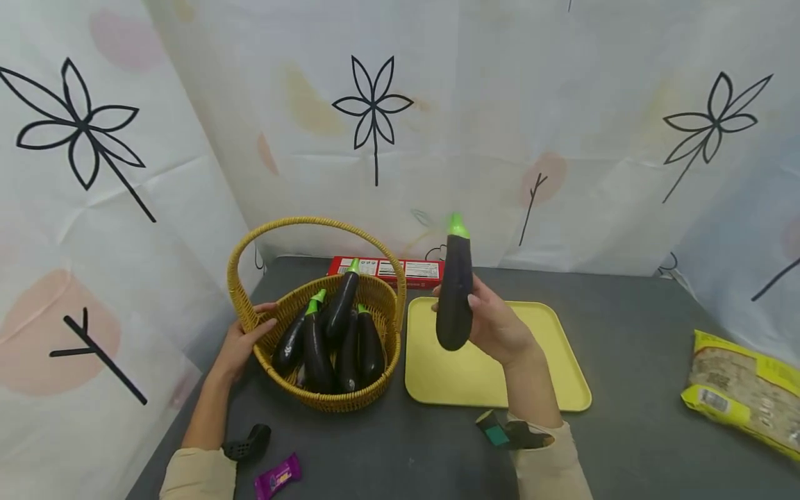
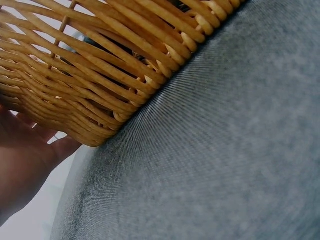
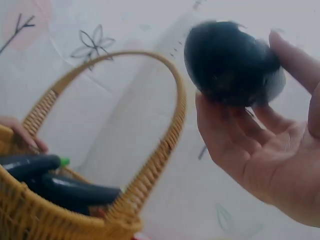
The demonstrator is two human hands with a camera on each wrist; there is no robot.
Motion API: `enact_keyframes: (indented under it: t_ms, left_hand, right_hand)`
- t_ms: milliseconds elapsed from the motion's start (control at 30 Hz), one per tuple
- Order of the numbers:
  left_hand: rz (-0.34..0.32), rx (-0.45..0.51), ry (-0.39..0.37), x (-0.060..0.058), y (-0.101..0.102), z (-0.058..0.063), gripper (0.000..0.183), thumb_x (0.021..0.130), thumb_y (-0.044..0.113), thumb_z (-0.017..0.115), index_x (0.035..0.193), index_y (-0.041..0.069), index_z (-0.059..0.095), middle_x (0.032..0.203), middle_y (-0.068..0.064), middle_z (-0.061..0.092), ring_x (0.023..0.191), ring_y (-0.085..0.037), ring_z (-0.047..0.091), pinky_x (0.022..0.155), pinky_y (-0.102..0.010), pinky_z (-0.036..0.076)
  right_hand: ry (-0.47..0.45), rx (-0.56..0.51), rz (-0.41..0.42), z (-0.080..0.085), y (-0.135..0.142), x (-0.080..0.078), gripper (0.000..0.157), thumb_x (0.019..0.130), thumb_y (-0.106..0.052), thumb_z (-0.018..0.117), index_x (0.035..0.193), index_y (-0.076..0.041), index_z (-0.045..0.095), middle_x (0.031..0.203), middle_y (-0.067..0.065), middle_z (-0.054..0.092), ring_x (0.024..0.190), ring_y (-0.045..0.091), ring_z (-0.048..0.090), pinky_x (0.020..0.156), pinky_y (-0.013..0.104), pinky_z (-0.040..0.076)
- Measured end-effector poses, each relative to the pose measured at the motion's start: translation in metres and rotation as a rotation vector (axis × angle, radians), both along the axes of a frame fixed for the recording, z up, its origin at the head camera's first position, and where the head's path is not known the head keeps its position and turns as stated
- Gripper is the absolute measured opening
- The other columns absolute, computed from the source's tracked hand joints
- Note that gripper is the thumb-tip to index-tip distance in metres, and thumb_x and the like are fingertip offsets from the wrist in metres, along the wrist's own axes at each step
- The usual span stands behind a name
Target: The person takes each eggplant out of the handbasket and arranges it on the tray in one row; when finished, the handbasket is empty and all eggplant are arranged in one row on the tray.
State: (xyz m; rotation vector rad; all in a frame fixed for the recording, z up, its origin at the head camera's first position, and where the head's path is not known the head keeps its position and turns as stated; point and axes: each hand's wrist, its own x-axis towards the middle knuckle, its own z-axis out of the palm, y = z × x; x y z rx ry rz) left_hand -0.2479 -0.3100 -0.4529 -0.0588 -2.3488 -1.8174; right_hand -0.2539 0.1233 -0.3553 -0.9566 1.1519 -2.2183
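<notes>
My right hand (image 1: 496, 319) grips a dark eggplant (image 1: 455, 295) with a bright green stem end, raised over the yellow tray (image 1: 431, 382). The right wrist view shows this eggplant (image 3: 230, 65) end-on between thumb and fingers. My left hand (image 1: 246, 344) holds the wicker basket (image 1: 350, 401) at its left rim, by the foot of the tall handle. Inside that basket lie several more eggplants (image 1: 317, 354), heaped with green ends mostly toward the back. From the left wrist, the hand (image 2: 25, 160) shows against the woven side (image 2: 90, 90).
Behind the basket lies a red box (image 1: 425, 273). A yellow-edged packet (image 1: 744, 389) is at the far right of the grey table (image 1: 637, 361). A purple wrapped snack (image 1: 278, 477) lies near the front, by my left sleeve. Printed white cloth (image 1: 487, 104) surrounds the table's back and sides.
</notes>
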Motion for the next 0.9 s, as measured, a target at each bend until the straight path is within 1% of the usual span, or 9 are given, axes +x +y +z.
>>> enact_keyframes:
  t_ms: [67,167,267,300,367,467,567,767,900]
  left_hand:
    - [-0.001,0.000,-0.006,0.000,0.000,0.000,0.050,0.098,0.026,0.056,0.137,-0.003,0.043,0.120,0.005,0.050,0.103,-0.003,0.050,0.081,-0.021,0.041]
    - [-0.002,0.004,-0.013,0.000,0.000,0.001,0.050,0.099,0.026,0.055,0.138,-0.002,0.043,0.124,0.004,0.048,0.105,-0.002,0.048,0.082,-0.022,0.040]
    - [0.000,0.007,-0.011,0.000,0.000,0.000,0.050,0.099,0.025,0.055,0.138,-0.002,0.043,0.124,0.004,0.048,0.104,-0.002,0.049,0.081,-0.022,0.041]
    - [0.001,0.011,-0.009,0.000,0.000,0.000,0.049,0.098,0.026,0.056,0.138,-0.001,0.044,0.123,0.005,0.048,0.103,-0.002,0.050,0.081,-0.022,0.041]
    - [0.002,0.015,-0.004,0.001,0.000,-0.001,0.049,0.098,0.026,0.056,0.137,-0.002,0.045,0.121,0.007,0.049,0.102,-0.002,0.050,0.080,-0.021,0.042]
    - [0.000,0.019,-0.003,0.002,0.002,-0.001,0.048,0.098,0.025,0.056,0.137,-0.002,0.045,0.118,0.011,0.049,0.101,-0.002,0.051,0.080,-0.021,0.043]
    - [0.001,0.023,-0.009,0.002,0.002,0.000,0.049,0.098,0.025,0.056,0.137,-0.002,0.044,0.117,0.011,0.050,0.100,-0.002,0.052,0.079,-0.022,0.043]
    - [0.012,0.017,-0.019,0.000,0.001,0.002,0.050,0.098,0.026,0.056,0.138,-0.003,0.044,0.118,0.008,0.050,0.100,-0.003,0.051,0.079,-0.022,0.043]
    - [0.019,0.012,-0.024,0.000,0.002,0.002,0.051,0.098,0.027,0.057,0.137,-0.003,0.044,0.116,0.011,0.051,0.100,-0.002,0.051,0.080,-0.022,0.042]
  right_hand:
    - [-0.054,0.067,-0.121,-0.006,0.005,-0.007,0.043,0.101,-0.015,0.045,0.142,-0.014,0.031,0.121,0.006,0.050,0.111,0.023,0.050,0.091,0.039,0.041]
    - [-0.173,0.210,-0.291,-0.024,0.008,-0.021,0.054,0.101,-0.014,0.046,0.148,-0.012,0.020,0.128,0.012,0.044,0.114,0.024,0.046,0.094,0.044,0.037]
    - [-0.277,0.381,-0.390,-0.049,0.004,-0.037,0.065,0.099,-0.015,0.050,0.152,-0.009,0.012,0.138,0.020,0.035,0.121,0.032,0.044,0.099,0.052,0.033]
    - [-0.299,0.435,-0.408,-0.059,0.002,-0.041,0.066,0.099,-0.015,0.051,0.152,-0.008,0.012,0.138,0.023,0.035,0.122,0.034,0.044,0.099,0.053,0.033]
    - [-0.310,0.558,-0.432,-0.076,-0.002,-0.047,0.068,0.098,-0.020,0.055,0.152,-0.006,0.015,0.136,0.025,0.040,0.120,0.038,0.046,0.098,0.053,0.036]
    - [-0.297,0.692,-0.454,-0.091,-0.008,-0.050,0.068,0.096,-0.024,0.059,0.149,-0.003,0.022,0.128,0.028,0.050,0.114,0.038,0.053,0.091,0.051,0.043]
    - [-0.269,0.781,-0.467,-0.093,-0.015,-0.048,0.068,0.094,-0.026,0.063,0.147,-0.002,0.028,0.126,0.028,0.052,0.110,0.038,0.056,0.086,0.049,0.047]
    - [-0.208,0.859,-0.521,-0.088,-0.027,-0.041,0.071,0.090,-0.026,0.068,0.147,-0.004,0.030,0.124,0.028,0.052,0.102,0.035,0.061,0.076,0.046,0.052]
    - [-0.180,0.920,-0.535,-0.087,-0.032,-0.038,0.069,0.089,-0.026,0.069,0.144,-0.001,0.036,0.123,0.026,0.054,0.099,0.032,0.062,0.075,0.044,0.052]
